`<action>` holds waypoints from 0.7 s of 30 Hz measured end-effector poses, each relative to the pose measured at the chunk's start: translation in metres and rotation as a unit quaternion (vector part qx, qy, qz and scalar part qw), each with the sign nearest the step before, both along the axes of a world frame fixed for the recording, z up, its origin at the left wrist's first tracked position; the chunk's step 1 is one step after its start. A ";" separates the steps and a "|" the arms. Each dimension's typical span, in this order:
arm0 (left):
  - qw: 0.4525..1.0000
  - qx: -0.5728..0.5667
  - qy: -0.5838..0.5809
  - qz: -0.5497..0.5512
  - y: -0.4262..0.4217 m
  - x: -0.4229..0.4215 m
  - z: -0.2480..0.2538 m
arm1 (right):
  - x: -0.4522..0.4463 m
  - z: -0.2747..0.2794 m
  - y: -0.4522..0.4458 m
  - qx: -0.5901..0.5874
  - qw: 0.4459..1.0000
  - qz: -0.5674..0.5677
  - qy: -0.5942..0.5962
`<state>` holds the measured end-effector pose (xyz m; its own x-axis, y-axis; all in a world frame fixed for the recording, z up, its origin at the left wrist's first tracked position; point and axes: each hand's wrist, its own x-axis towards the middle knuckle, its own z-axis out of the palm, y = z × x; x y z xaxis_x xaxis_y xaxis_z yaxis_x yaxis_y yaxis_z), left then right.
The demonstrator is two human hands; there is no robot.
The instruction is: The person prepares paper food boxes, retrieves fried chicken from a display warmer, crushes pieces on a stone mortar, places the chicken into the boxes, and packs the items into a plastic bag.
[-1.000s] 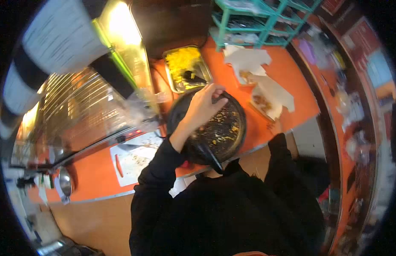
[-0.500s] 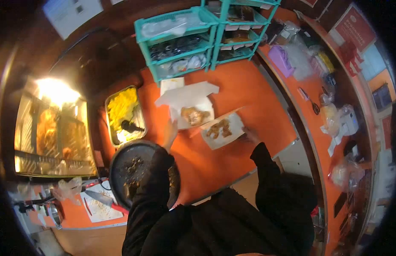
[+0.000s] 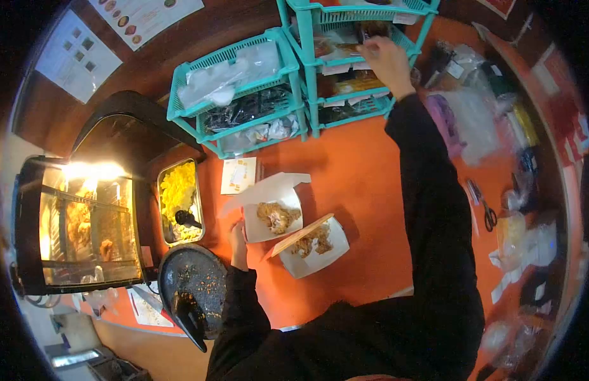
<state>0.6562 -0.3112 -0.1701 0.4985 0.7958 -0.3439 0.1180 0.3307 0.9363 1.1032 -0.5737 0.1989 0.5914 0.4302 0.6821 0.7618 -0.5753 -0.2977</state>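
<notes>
Near the left edge of an open white box [image 3: 290, 184] with fried pieces [image 3: 276, 217] inside is my left hand [image 3: 238, 241], fingers bent against the box side; its exact grip is unclear. Just right of that box, a second open box [image 3: 320, 261] holds more brown fried pieces [image 3: 318, 241]. My right hand [image 3: 388, 61] reaches up to a basket [image 3: 341, 62] of the teal rack, fingers bent at its front edge over packets. Whether those fingers hold something cannot be made out.
A dark round pan [image 3: 205, 279] stands at the left, below a tray of yellow food [image 3: 178, 184] with a black-handled utensil. Further left is a lit display case [image 3: 91, 222]. Teal baskets [image 3: 243, 89] line the back. Scissors [image 3: 489, 213] lie on the right-hand shelf.
My right hand has left the second box and risen to the teal rack. My left hand has moved from above the pan to the first box. The view has shifted toward the racks.
</notes>
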 end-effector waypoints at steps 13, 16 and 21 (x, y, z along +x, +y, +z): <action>0.967 0.232 0.097 0.037 -0.020 0.011 0.027 | 0.129 -0.064 0.036 -0.165 0.863 -0.210 -0.428; 0.917 0.360 0.170 0.014 -0.022 0.010 0.041 | 0.016 -0.013 0.022 0.150 0.980 0.008 -0.133; 0.894 0.343 0.288 0.027 -0.038 0.040 0.103 | -0.140 -0.008 0.022 -0.168 0.946 0.235 0.146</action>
